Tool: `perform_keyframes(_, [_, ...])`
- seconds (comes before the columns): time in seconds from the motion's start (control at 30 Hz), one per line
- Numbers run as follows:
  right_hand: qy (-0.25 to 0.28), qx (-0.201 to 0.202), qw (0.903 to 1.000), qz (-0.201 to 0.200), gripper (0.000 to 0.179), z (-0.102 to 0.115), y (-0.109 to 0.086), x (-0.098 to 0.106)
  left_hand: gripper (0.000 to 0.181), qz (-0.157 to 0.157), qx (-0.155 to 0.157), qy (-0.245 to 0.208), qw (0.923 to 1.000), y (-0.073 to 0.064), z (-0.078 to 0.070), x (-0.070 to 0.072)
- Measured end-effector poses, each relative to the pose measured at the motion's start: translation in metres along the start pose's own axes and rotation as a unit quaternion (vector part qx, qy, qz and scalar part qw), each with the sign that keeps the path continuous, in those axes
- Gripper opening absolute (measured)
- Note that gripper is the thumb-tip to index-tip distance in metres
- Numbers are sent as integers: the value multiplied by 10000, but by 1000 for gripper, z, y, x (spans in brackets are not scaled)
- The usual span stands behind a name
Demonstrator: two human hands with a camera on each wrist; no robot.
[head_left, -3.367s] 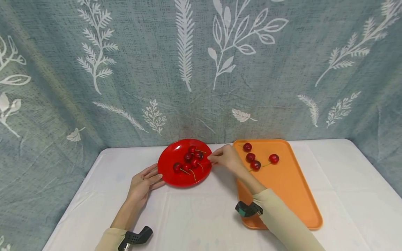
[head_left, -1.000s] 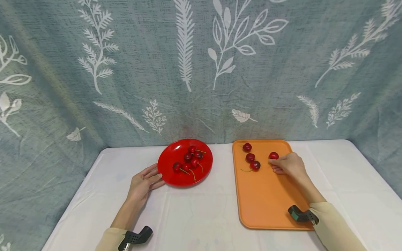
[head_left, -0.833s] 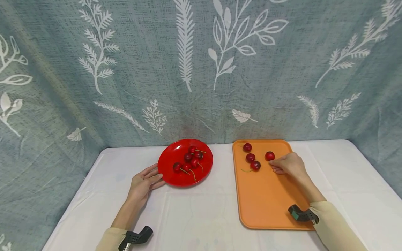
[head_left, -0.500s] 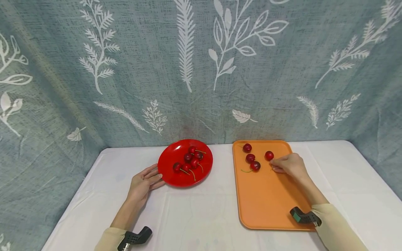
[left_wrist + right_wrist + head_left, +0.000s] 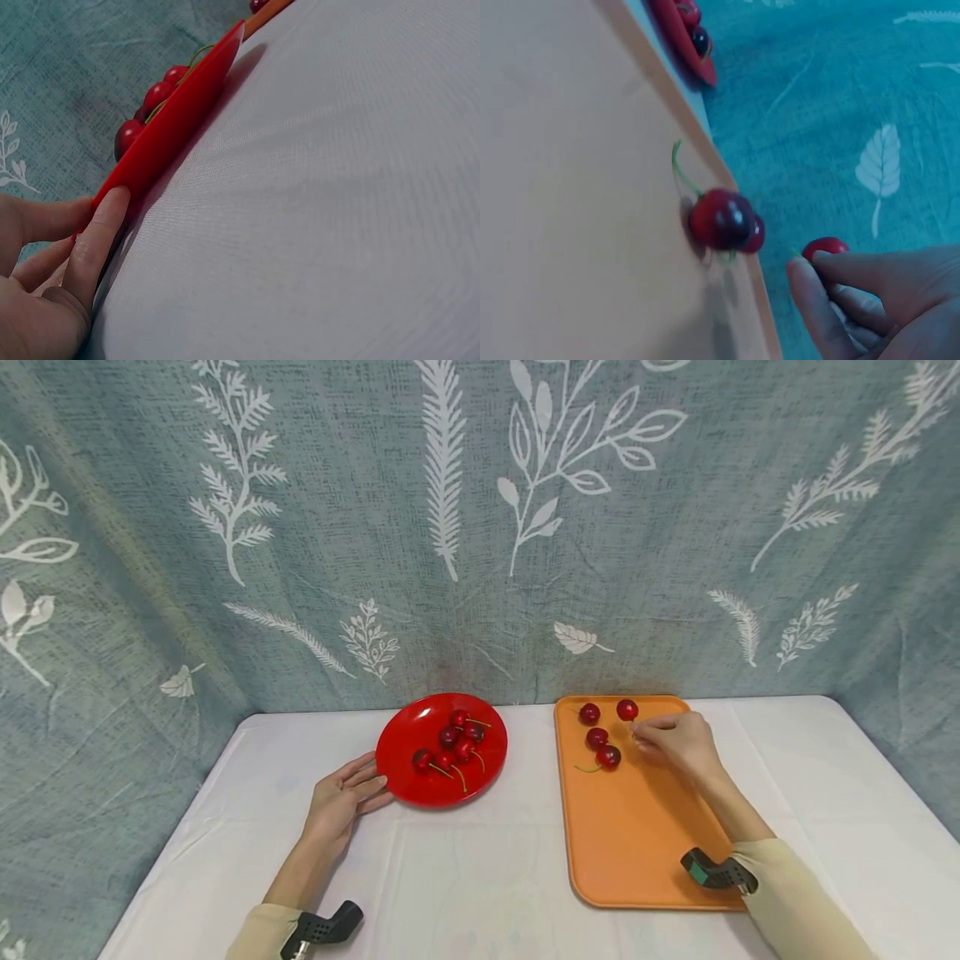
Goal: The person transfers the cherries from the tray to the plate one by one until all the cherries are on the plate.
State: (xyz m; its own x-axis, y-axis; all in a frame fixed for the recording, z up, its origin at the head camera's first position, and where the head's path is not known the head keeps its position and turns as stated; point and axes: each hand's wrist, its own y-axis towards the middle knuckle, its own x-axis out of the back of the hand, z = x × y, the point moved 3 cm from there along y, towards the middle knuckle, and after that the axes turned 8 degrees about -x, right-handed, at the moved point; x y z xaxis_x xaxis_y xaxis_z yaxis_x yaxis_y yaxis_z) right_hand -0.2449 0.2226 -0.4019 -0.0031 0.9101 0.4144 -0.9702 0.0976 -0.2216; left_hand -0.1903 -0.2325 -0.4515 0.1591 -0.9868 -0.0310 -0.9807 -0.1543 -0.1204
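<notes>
My right hand (image 5: 681, 745) pinches a cherry (image 5: 627, 710) by its stem between thumb and index finger, over the back part of the orange tray (image 5: 637, 835). In the right wrist view the held cherry (image 5: 826, 247) shows behind the fingertips. Three other cherries lie at the tray's back left; one dark red cherry (image 5: 608, 757) has its green stem pointing left. My left hand (image 5: 337, 802) holds the left rim of the red plate (image 5: 405, 727), thumb and fingers on either side of the edge. Several stemmed cherries (image 5: 159, 97) sit on that plate.
A white cloth covers the table (image 5: 480, 877), and a strip of it separates plate and tray. Right behind them hangs a blue-green curtain (image 5: 337, 527) with white leaf prints. A dark camera is strapped to each wrist.
Earlier the right hand went from the plate to the tray's right side and took a cherry's stem. The cherry has since moved left and back, off its spot. The left hand stays put.
</notes>
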Motion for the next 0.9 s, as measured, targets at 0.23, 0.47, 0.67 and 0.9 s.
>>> perform_keyframes(0.23, [24,203,9998,-45,30,15,0,-18,56,-43,78,79,9999,0,2,2])
perform_keyframes(0.47, [64,62,9998,170,29,24,-2,-37,56,16,4,70,10000,-1,1,0])
perform_keyframes(0.67, [322,24,9992,219,24,28,2,-56,57,34,29,23,10000,0,1,-1])
perform_keyframes(0.9, [272,112,9992,280,19,33,2,-83,57,37,14,6,10000,0,1,0])
